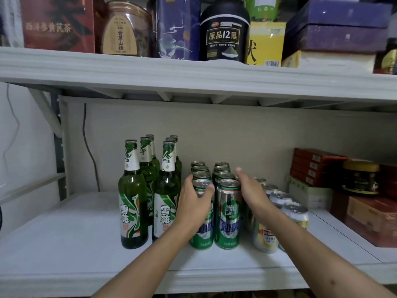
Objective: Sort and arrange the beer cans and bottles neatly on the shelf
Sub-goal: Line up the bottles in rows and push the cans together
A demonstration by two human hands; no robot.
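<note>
1. Bottles [150, 190]: six, green glass; upright, necks up, long axis vertical; two columns running front to back, left-centre of the shelf [64, 244].
2. Green cans [227, 214]: upright, tabs up; two columns, just right of the bottles.
3. White cans [279, 211]: upright; further right, partly hidden by the right forearm.
4. Left hand [193, 203]: fingers and thumb curled round the front-left green can, gripping it.
5. Right hand [250, 188]: fingers nearly straight, flat against the right side of the green cans; gripping nothing.
</note>
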